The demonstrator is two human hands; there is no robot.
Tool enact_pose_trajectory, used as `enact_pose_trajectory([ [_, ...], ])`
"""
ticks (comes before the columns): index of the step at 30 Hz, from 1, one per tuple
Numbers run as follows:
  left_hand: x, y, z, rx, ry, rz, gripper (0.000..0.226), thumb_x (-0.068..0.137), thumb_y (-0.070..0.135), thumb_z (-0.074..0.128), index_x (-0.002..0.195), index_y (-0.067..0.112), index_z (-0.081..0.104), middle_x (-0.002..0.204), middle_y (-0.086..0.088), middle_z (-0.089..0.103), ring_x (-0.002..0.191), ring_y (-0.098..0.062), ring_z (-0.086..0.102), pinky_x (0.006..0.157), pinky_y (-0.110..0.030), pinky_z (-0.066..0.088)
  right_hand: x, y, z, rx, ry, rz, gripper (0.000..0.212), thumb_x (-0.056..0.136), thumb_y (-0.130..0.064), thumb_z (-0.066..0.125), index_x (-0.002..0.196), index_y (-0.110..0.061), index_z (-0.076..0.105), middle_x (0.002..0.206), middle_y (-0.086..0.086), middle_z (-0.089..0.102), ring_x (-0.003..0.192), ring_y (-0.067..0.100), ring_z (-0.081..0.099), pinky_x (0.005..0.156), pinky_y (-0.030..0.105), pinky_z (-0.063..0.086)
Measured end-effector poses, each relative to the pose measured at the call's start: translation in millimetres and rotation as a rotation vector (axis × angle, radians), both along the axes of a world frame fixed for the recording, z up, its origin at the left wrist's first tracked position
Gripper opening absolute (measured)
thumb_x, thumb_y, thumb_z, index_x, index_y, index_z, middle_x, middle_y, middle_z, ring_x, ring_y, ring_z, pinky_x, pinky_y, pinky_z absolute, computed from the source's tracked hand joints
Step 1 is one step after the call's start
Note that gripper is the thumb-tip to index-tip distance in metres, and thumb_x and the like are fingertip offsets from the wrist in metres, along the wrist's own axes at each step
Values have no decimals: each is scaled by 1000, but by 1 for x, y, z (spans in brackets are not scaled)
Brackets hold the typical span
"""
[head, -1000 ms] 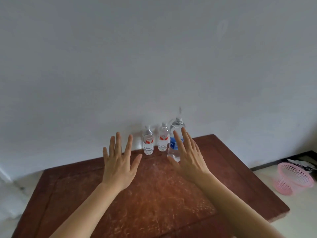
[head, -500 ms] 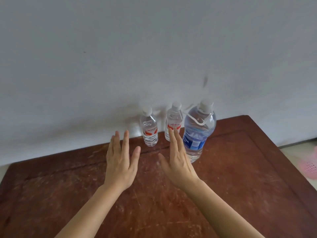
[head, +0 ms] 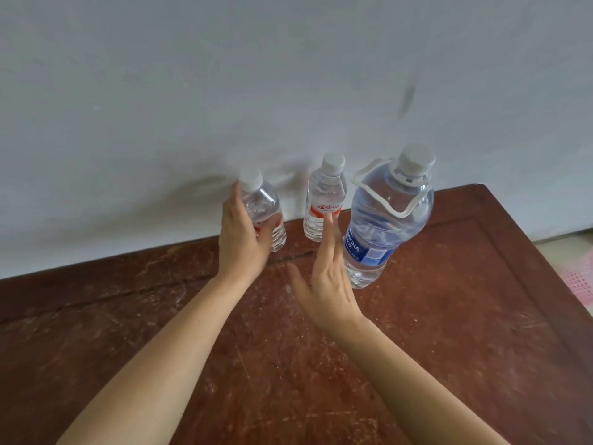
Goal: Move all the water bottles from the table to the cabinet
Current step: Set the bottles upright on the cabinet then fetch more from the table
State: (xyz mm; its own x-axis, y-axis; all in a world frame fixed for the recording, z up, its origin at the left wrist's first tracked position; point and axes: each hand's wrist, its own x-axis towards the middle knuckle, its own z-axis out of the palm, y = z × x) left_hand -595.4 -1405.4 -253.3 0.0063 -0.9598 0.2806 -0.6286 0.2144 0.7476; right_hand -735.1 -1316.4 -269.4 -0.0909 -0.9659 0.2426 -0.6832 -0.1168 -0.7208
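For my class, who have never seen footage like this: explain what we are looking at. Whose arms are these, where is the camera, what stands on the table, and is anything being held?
There is no machine here. The two bare arms belong to a person, and the single camera sits on that person's head, looking forward and down, so you see roughly what they see.

A worn brown wooden table stands against a pale wall. At its far edge stand three clear water bottles with white caps: a small bottle on the left, a small bottle with a red label in the middle, and a large bottle with a blue label and a white carrying strap on the right.

The left hand is wrapped around the leftmost small bottle, which appears to be still on the table. The right hand is open and holds nothing; its fingertips reach toward the middle bottle. Something pink shows at the right edge, too cropped to identify.
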Motion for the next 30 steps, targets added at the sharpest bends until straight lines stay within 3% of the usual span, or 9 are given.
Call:
enact_pose_trajectory([
  [4, 35, 8, -4, -30, 60, 47, 85, 87, 48, 65, 147, -3, 31, 134, -20, 46, 123, -32, 52, 103, -35, 44, 17, -33, 0, 140, -182, -184, 109, 96, -24, 67, 157, -8, -22, 168, 14, -17, 155, 22, -15, 117, 19, -16],
  [7, 72, 20, -3, -12, -28, 62, 82, 89, 40, 69, 149, 0, 30, 132, -20, 44, 121, -34, 51, 101, -36, 43, 24, -64, -2, 301, -322, -369, 112, 98, -40, 64, 155, -17, -30, 168, 5, -23, 156, 24, -12, 119, 29, -3],
  [12, 123, 50, -3, 55, -11, 37, 86, 84, 46, 65, 148, 3, 27, 138, -18, 45, 127, -33, 49, 107, -53, 43, 32, -90, -10, 190, -314, -587, 87, 103, -33, 58, 162, -18, -5, 167, 14, 7, 154, 31, 16, 126, 43, 20],
  [13, 128, 54, -4, 66, -32, 25, 84, 85, 41, 68, 148, 3, 27, 138, -18, 46, 127, -33, 49, 107, -55, 43, 33, -85, -11, 179, -315, -592, 83, 103, -30, 57, 161, -17, -1, 166, 13, 12, 150, 28, 25, 105, 49, 38],
  [14, 132, 58, -5, 73, -68, 5, 82, 86, 35, 71, 148, 3, 27, 139, -18, 46, 127, -34, 49, 107, -55, 43, 35, -76, -12, 185, -346, -580, 81, 104, -27, 56, 161, -17, 0, 165, 10, 16, 145, 23, 32, 104, 26, 28],
  [19, 142, 85, -3, 56, -229, -36, 78, 87, 25, 73, 145, -5, 30, 132, -23, 46, 122, -37, 50, 100, -50, 48, 55, 10, -23, 139, -237, -363, 78, 99, -14, 62, 157, -2, 10, 158, 22, 23, 134, 38, 44, 94, 35, 43],
  [23, 148, 101, -4, 28, -100, -24, 82, 85, 41, 70, 142, -5, 32, 129, -19, 44, 120, -31, 49, 102, -34, 44, 68, 68, -23, 84, -145, -230, 77, 99, -17, 61, 157, 1, 13, 147, 26, 34, 114, 0, 35, 83, 34, 47],
  [26, 143, 98, -10, 101, 54, -24, 88, 83, 40, 74, 150, 10, 25, 139, -6, 39, 127, -15, 44, 104, -15, 35, 72, 108, -20, 120, -132, -166, 78, 102, -26, 55, 160, -9, 5, 153, 21, 31, 116, -4, 35, 84, 32, 48],
  [30, 127, 95, -16, 225, 92, -74, 88, 87, 24, 77, 150, 32, 17, 148, -3, 46, 125, -20, 57, 91, -24, 44, 71, 150, -25, 124, -99, -162, 77, 101, -37, 51, 159, -14, 6, 146, 18, 37, 119, 18, 50, 84, 29, 50],
])
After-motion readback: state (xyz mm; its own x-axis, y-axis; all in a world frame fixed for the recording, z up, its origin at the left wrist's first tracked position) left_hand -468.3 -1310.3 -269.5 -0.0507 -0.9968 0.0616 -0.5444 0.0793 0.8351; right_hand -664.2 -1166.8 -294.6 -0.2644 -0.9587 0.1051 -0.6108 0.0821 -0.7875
